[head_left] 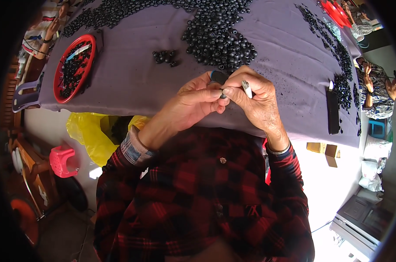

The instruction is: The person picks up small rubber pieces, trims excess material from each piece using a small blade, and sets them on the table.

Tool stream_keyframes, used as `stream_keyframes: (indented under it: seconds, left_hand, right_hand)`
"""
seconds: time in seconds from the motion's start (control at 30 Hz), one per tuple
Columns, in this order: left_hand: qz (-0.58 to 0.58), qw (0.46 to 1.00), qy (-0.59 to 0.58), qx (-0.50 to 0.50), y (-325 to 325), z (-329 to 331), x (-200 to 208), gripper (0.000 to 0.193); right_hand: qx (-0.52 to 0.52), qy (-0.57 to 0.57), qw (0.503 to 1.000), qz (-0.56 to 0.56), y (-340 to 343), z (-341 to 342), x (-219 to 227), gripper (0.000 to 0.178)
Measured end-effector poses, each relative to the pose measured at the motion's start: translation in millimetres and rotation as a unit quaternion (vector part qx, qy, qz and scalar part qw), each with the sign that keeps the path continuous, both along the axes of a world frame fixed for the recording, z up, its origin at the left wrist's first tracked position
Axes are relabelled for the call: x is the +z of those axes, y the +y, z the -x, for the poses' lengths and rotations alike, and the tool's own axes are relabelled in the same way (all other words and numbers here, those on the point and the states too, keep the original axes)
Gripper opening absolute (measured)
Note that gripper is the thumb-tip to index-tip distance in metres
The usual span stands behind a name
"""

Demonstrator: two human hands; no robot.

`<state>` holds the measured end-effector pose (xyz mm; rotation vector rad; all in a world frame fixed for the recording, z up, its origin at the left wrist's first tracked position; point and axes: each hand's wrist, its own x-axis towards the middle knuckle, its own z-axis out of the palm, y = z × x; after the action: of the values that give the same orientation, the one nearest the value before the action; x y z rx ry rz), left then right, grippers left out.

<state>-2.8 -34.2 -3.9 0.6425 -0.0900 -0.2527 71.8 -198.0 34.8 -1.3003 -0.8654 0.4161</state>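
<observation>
My left hand and my right hand meet over the near edge of the table. Pinched between the left thumb and fingers is a small round black part, mostly covered by fingertips. A dark finger cover with a blue rim is on a left finger. The right hand is closed around a slim white-handled tool; its working end is hidden, and the right thumb touches the black part. Just beyond the hands lies a large heap of round black parts with holes, with a small cluster left of it.
A purple cloth covers the table. On it stand a red basin of black bits at left and a long black box at right, near scattered black pieces. A yellow bag hangs below. People sit at both sides.
</observation>
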Motion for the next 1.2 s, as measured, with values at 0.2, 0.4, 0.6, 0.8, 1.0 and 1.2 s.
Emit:
stream_keyframes:
  seconds: [0.2,0.4,0.6,0.8,1.0,1.2]
  left_hand:
    - [-0.016,1.0,-0.008,0.007,4,0,8,0.032]
    - [-0.468,0.85,-0.011,0.241,38,-5,6,0.02]
    - [-0.747,0.561,-0.082,0.348,75,-12,-14,0.029]
    - [-0.739,0.541,-0.064,0.395,75,-18,-16,0.026]
    - [-0.65,0.643,-0.081,0.397,51,-14,-14,0.024]
    - [-0.345,0.918,0.006,0.196,5,1,-2,0.026]
  right_hand:
    - [-0.165,-0.173,0.962,0.135,-7,-10,-2,0.007]
    - [-0.155,-0.228,0.926,0.259,-27,-26,1,0.015]
    - [-0.306,-0.344,0.827,0.322,-43,-53,-11,0.012]
    - [-0.253,-0.304,0.856,0.333,-33,-53,-25,0.017]
    - [-0.215,-0.35,0.851,0.328,-8,-42,-33,0.023]
    - [-0.164,-0.3,0.911,0.229,-10,-5,4,0.023]
